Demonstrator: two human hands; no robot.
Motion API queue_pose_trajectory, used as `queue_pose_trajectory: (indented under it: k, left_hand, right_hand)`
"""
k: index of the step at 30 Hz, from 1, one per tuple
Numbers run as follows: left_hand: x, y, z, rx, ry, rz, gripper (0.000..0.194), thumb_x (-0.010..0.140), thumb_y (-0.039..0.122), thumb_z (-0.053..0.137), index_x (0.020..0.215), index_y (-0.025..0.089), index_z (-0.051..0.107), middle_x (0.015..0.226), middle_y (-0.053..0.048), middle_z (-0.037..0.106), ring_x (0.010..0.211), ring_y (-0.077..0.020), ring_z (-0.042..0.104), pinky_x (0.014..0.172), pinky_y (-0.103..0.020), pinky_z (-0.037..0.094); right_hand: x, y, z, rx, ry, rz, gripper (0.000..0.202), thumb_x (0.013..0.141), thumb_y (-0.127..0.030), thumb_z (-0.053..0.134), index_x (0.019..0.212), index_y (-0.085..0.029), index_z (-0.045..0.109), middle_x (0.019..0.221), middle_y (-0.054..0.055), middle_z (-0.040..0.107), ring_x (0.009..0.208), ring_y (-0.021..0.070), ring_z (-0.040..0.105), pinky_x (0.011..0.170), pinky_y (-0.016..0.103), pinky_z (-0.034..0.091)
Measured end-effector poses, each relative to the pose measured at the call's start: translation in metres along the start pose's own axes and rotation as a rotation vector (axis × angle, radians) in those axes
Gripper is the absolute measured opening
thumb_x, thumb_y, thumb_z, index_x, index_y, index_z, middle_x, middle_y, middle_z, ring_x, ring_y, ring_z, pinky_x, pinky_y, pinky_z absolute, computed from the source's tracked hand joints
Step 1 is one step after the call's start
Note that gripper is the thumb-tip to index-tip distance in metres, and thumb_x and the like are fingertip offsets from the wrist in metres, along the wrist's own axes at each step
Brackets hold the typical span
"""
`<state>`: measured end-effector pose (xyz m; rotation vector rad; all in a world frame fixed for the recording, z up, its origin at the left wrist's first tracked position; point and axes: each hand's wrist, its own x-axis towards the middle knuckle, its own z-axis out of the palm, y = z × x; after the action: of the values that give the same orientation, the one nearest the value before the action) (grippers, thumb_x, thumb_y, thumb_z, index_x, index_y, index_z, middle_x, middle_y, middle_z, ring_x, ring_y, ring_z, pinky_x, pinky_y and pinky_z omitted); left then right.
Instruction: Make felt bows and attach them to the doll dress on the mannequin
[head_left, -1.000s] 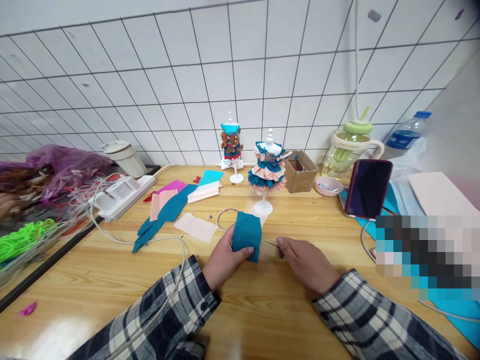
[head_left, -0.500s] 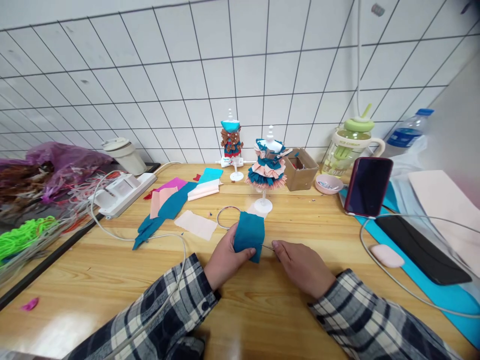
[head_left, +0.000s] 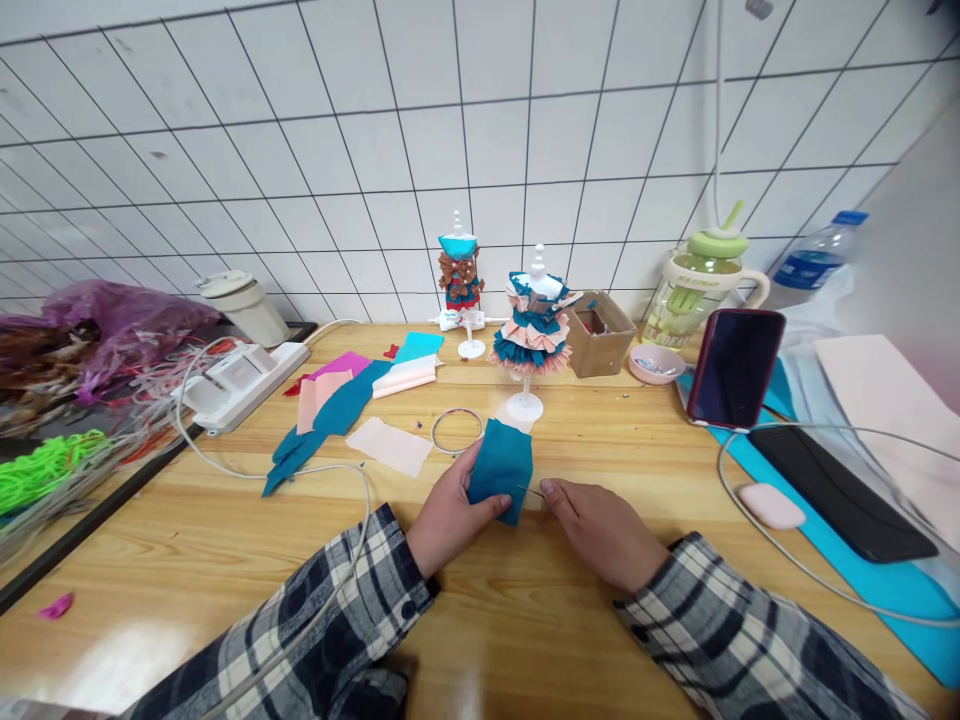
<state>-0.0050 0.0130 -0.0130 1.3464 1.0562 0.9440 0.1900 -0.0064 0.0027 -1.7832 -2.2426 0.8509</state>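
Past the left edge of your bench point(head_left: 187, 540), a purple bag point(head_left: 142, 325) lies behind a tangle of green cord point(head_left: 52, 465). A pink scrap point(head_left: 56, 606) rests near that edge, on your side. Along the same edge sits a power strip point(head_left: 251, 385), with a lidded cup point(head_left: 249, 310) behind it by the far left corner.

Next, towards the far edge, come cloths: a peach piece point(head_left: 313, 402), a long teal strip point(head_left: 330, 415) overlapping it, a magenta piece point(head_left: 345, 363), a pale piece point(head_left: 390, 446) lying flat, a white roll point(head_left: 409, 376) and a turquoise piece point(head_left: 420, 346).

Your left grip point(head_left: 446, 510) is clamped on a teal cloth point(head_left: 499, 465), thumb in front, holding it up over the middle of the bench. Just behind it lies a thin ring point(head_left: 433, 430). Farther back, two small dress forms stand upright: a brown-bowed form point(head_left: 459, 270) by the far edge and a ruffled form point(head_left: 531, 335) nearer you.

Your right grip point(head_left: 600, 530) is closed on a thin tool point(head_left: 531, 490), whose tip overlaps the cloth's right side; whether it pierces the fabric, you cannot tell.

Towards the far right corner stand an open box point(head_left: 604, 355), a pink bowl point(head_left: 657, 376), a jug point(head_left: 694, 295), a propped phone point(head_left: 735, 367) and a water bottle point(head_left: 814, 260). A pink case point(head_left: 772, 506) and a black slab point(head_left: 847, 495) lie nearer you, on or beside a blue sheet point(head_left: 911, 620).
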Motion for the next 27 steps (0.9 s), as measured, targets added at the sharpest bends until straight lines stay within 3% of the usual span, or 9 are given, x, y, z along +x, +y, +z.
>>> queue_pose_trajectory:
  k: [18,27]
  left_hand:
    - [-0.0004,0.0003,-0.0003,0.014,-0.022,0.013,0.083,0.067,0.021,0.074,0.14,0.017,0.035,0.136,-0.012,0.051,0.126,-0.0304,0.045,0.106,-0.043,0.036]
    - [-0.0018,-0.0014,0.0011,-0.023,0.0,-0.005,0.079,0.072,0.025,0.071,0.141,0.017,0.033,0.144,-0.011,0.041,0.131,-0.0293,0.039,0.109,-0.043,0.032]
  right_hand:
    - [-0.0015,-0.0027,-0.0026,-0.029,-0.04,-0.009,0.05,0.097,-0.044,0.014,0.081,-0.022,0.056,0.085,0.004,0.068,0.08,0.0205,0.061,0.068,0.031,0.037]
    - [-0.0023,-0.0034,-0.0033,-0.071,-0.049,-0.006,0.051,0.097,-0.044,0.015,0.09,-0.022,0.061,0.091,0.006,0.069,0.086,0.0212,0.062,0.07,0.032,0.039]
